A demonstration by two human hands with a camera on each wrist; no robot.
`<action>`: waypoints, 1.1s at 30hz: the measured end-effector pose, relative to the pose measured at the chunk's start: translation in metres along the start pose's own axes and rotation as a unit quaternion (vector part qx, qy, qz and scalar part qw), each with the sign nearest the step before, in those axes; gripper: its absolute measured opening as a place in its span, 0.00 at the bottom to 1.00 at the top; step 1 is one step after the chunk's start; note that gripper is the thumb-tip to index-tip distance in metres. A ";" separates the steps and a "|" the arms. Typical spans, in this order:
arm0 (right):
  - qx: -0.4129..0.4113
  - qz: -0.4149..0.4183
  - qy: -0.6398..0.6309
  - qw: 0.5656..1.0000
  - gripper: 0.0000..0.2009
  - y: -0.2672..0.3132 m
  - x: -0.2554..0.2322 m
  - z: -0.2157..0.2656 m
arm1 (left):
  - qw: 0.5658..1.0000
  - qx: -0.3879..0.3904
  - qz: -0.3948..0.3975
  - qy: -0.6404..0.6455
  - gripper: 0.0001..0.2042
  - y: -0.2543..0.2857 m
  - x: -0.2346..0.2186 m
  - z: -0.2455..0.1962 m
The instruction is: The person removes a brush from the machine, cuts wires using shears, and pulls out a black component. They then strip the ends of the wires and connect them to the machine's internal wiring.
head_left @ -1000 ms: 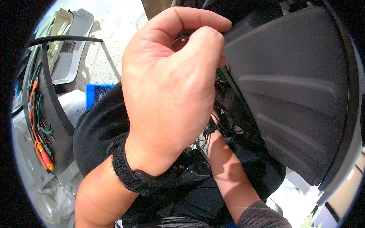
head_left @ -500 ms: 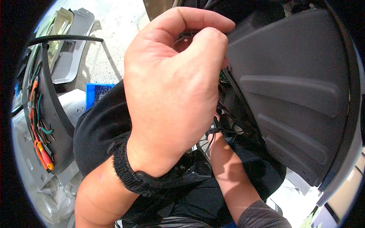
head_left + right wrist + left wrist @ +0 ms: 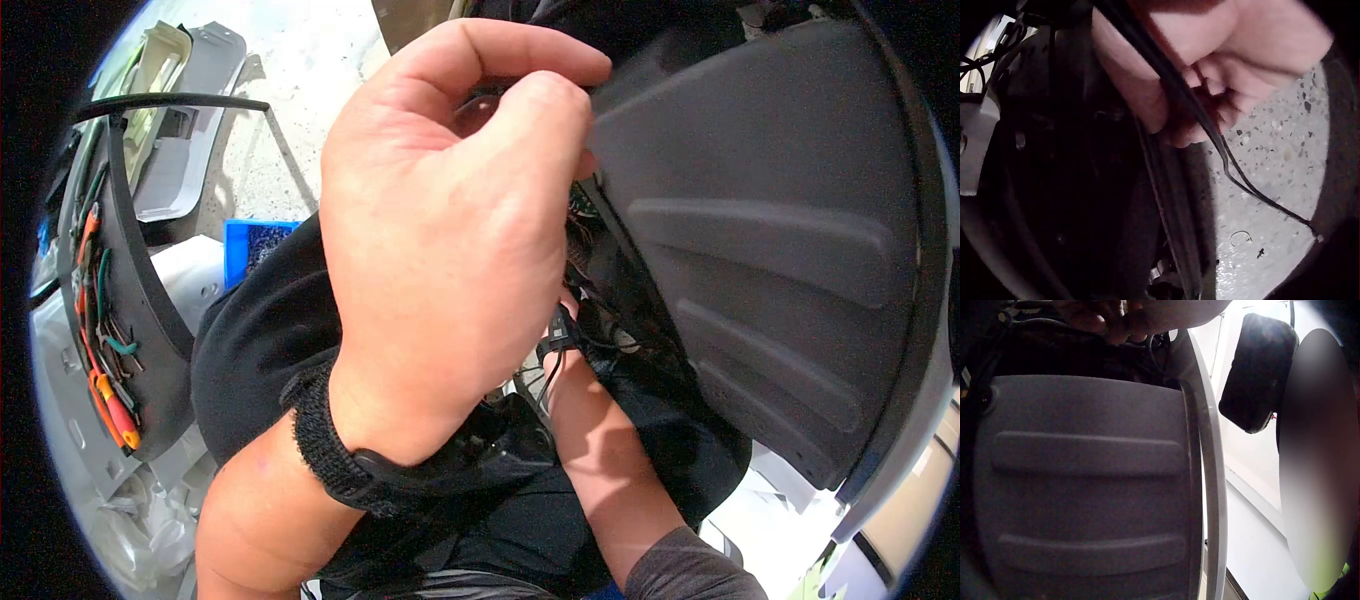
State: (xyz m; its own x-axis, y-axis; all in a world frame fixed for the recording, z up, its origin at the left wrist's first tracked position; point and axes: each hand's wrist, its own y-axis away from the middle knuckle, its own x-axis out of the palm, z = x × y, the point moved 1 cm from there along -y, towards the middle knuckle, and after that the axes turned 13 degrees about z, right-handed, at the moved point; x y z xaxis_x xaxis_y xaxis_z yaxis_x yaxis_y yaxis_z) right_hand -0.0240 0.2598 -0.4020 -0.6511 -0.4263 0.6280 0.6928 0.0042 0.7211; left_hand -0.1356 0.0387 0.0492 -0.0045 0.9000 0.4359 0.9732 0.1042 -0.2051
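Note:
My left hand (image 3: 450,240), with a black band (image 3: 325,440) on its wrist, fills the middle of the head view. Its index finger is bent over near the thumb, beside a large dark ribbed panel (image 3: 760,200). The left wrist view shows the curled fingertips (image 3: 1100,324) above that panel's edge, where dark cables run; I cannot tell what they hold. My right hand (image 3: 1210,69), mostly hidden behind the left in the head view, has curled fingers at the top of a dark strip (image 3: 1172,206). A thin black cable (image 3: 1210,131) crosses in front of it.
On the left, a dark tray (image 3: 150,300) bears several tools, among them a red-and-yellow screwdriver (image 3: 120,410). A blue bin (image 3: 240,255) stands behind it, near pale moulded parts (image 3: 185,160). Clear plastic wrapping (image 3: 150,530) lies at lower left. Speckled floor (image 3: 1272,169) shows below the right hand.
My left hand has shifted slightly right and then back, its fingers keeping the same bend. The right wrist has turned a little below it.

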 end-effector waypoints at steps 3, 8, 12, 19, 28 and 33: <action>-0.007 0.014 -0.066 0.998 0.04 0.010 0.014 0.004 | 1.000 -0.012 -0.002 -0.001 0.07 0.000 -0.001 -0.002; -0.015 0.014 -0.115 0.993 0.05 0.014 0.019 0.002 | 1.000 -0.013 -0.006 0.007 0.07 0.001 0.002 -0.003; -0.036 0.011 -0.144 0.989 0.03 0.011 0.018 -0.001 | 1.000 -0.015 -0.015 0.011 0.07 0.001 0.001 -0.004; -0.019 0.008 -0.122 0.992 0.03 -0.013 -0.024 -0.004 | 0.999 -0.003 -0.044 -0.001 0.07 0.003 -0.011 0.014; -0.008 0.042 -0.135 0.990 0.05 -0.004 -0.011 -0.003 | 1.000 -0.010 -0.027 0.004 0.07 0.003 -0.013 0.014; -0.007 0.041 -0.119 0.992 0.04 -0.007 -0.016 -0.001 | 0.998 -0.035 -0.042 -0.035 0.07 0.001 -0.018 0.013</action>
State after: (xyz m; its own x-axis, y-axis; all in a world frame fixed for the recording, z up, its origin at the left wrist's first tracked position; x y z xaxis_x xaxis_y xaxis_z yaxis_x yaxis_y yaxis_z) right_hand -0.0180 0.2652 -0.4177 -0.6457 -0.1997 0.7370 0.7499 0.0160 0.6613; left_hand -0.1373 0.0286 0.0298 -0.1004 0.9168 0.3865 0.9825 0.1527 -0.1070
